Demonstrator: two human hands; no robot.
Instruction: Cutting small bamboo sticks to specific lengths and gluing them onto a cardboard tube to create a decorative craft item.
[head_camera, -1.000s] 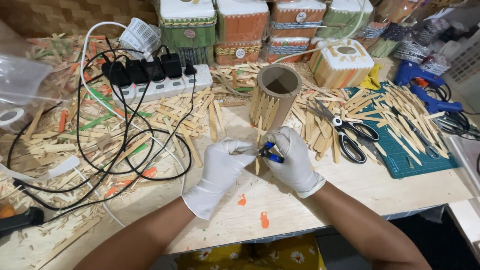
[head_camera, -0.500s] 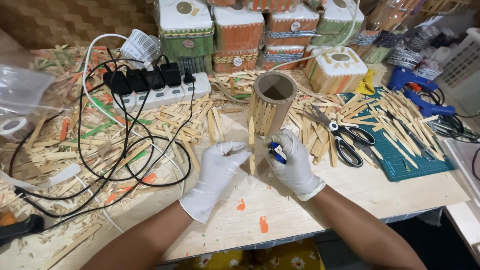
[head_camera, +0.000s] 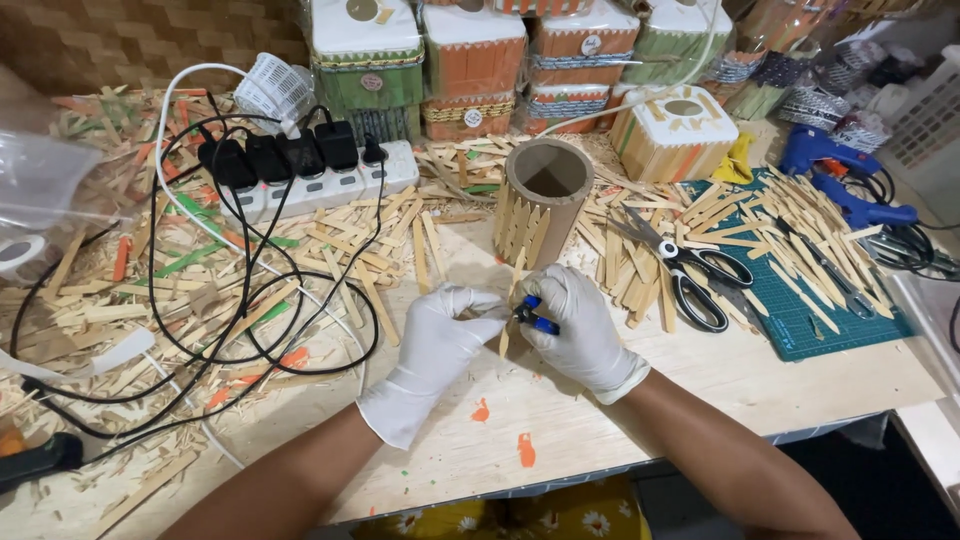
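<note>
Blue tool (head_camera: 537, 319) mostly buried inside right hand (head_camera: 580, 325); its kind couldn't be told. Stick (head_camera: 510, 310) partly covered by left hand (head_camera: 440, 345) fingers. Boxes (head_camera: 470, 50) at the back cut off by the top edge. Plastic bag (head_camera: 40, 180) ran off the left edge. Black object (head_camera: 35, 462) at lower left only partly in view. Cutting mat (head_camera: 800, 310) largely hidden under sticks.

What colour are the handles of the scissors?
Black, on the scissors, seen in the head view.
</note>
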